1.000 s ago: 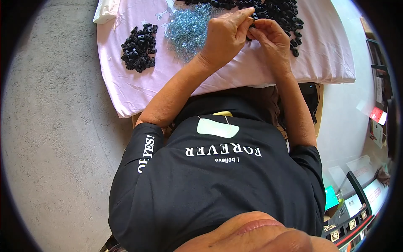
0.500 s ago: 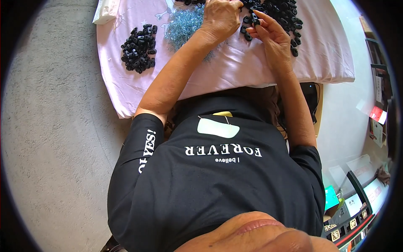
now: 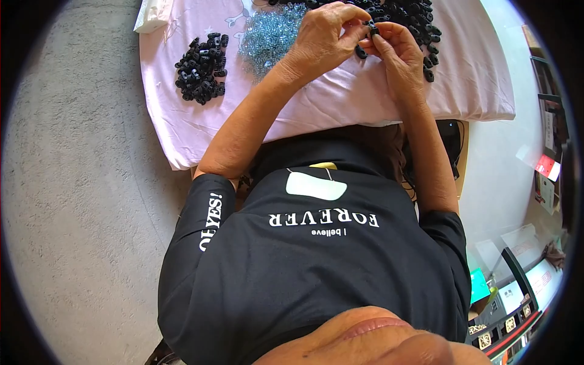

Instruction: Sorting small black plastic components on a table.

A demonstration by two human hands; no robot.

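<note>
At upper left lies a small black pile (image 3: 201,68), then blue-grey springs (image 3: 267,36). Both hands, left (image 3: 322,39) and right (image 3: 395,52), pinch one black piece (image 3: 370,27) between their fingertips at top centre, over the pink cloth (image 3: 340,103), the big pile (image 3: 407,15) just beyond.

At about four o'clock in your view, at the lower right rim, you have a dark device (image 3: 508,319) with a row of small square lit panels (image 3: 504,321) in orange and white and a red strip along its lower edge; just above it, a flat tilted screen (image 3: 540,281) with a dark frame and a pale face; beside that, toward the centre, a small bright green screen or card (image 3: 478,285); at three o'clock, by the right rim, a red and white label or tag (image 3: 545,166) on pale sheets; what the sheets are, you cannot tell.
</note>
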